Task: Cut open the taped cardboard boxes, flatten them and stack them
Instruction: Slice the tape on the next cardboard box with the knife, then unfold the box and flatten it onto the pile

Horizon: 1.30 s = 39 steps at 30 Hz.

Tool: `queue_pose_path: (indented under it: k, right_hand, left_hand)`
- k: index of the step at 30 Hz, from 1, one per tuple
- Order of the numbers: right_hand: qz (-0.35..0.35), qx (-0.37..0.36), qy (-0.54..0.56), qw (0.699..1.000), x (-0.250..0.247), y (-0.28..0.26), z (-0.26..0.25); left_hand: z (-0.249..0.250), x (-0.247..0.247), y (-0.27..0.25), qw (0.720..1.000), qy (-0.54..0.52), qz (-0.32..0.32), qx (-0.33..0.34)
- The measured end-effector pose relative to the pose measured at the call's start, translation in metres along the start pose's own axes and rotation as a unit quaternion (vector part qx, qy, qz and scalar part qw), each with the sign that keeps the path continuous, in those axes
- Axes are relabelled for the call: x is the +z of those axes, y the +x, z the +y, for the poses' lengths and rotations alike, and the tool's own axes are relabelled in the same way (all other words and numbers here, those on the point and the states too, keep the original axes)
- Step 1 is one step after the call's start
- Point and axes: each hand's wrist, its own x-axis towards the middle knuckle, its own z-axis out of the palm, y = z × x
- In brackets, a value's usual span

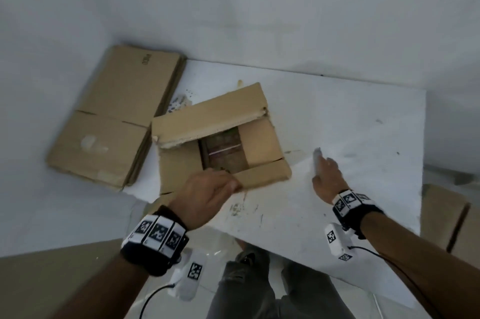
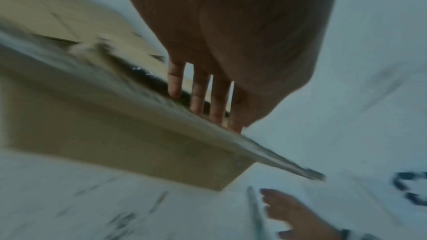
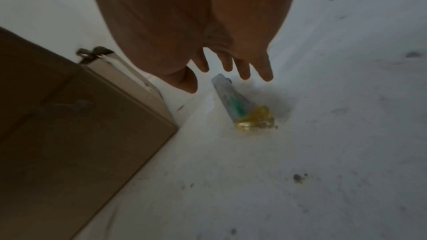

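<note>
A brown cardboard box [image 1: 220,121] [image 2: 115,134] [image 3: 69,134] stands on the white table [image 1: 350,116] with its top flaps partly open and dark contents showing inside. My left hand [image 1: 207,191] [image 2: 203,94] reaches over the near flap, its straight fingers lying on the flap's edge. To the right of the box a clear cutter [image 1: 317,160] [image 3: 233,101] [image 2: 255,213] with green and yellow parts lies on the table. My right hand [image 1: 328,176] [image 3: 231,61] hovers just over it with spread fingers, not gripping it.
A stack of flattened boxes [image 1: 111,116] lies at the table's left end, close to the wall. Another cardboard box [image 1: 446,217] sits lower down beyond the table's right edge. My legs [image 1: 259,287] stand at the near edge.
</note>
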Motion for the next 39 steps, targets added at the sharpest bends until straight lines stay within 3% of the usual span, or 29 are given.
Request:
queue_pose_path:
  k: [2,4,7,12,15,18,21,25,32,34,36,39]
  right_hand:
    - [0.033,-0.027,0.036,0.998,0.003,-0.006,-0.005]
    - [0.05,-0.049,0.101,0.992,0.004,-0.021,-0.015]
    - [0.019,-0.035,0.175,0.984,0.01,-0.046,-0.03]
    - [-0.017,0.016,0.276,0.961,0.014,-0.073,-0.046]
    - [-0.036,0.049,0.348,0.936,0.011,-0.071,-0.064]
    - [-0.077,0.01,0.385,0.92,0.007,-0.055,-0.099]
    - [-0.067,-0.021,0.433,0.899,-0.002,-0.047,-0.148]
    - [-0.039,-0.03,0.46,0.887,0.002,-0.038,-0.188]
    - [-0.028,0.055,0.549,0.834,0.028,-0.028,-0.209]
    - [0.047,0.066,0.497,0.864,0.014,-0.032,-0.219]
    - [0.137,0.077,0.397,0.904,-0.015,-0.038,-0.23]
    - [0.23,0.04,0.286,0.929,-0.062,-0.046,-0.248]
  left_hand:
    - [-0.022,0.015,-0.03,0.991,0.086,-0.051,-0.085]
    - [-0.046,0.029,-0.039,0.955,0.16,-0.11,-0.224]
    - [-0.08,0.045,-0.018,0.931,0.203,-0.11,-0.283]
    - [-0.083,0.037,0.027,0.955,0.146,-0.08,-0.244]
    - [-0.051,0.002,0.05,0.973,0.047,0.0,-0.226]
    - [-0.021,-0.048,0.068,0.976,-0.107,0.048,-0.185]
    - [-0.02,-0.085,0.081,0.949,-0.266,0.064,-0.154]
    - [-0.042,-0.094,0.089,0.884,-0.43,0.01,-0.182]
    - [-0.086,-0.104,0.097,0.843,-0.498,-0.001,-0.205]
    - [-0.104,-0.112,0.098,0.847,-0.49,0.001,-0.205]
    - [-0.121,-0.121,0.096,0.888,-0.42,0.006,-0.19]
    - [-0.136,-0.132,0.088,0.949,-0.294,0.019,-0.112]
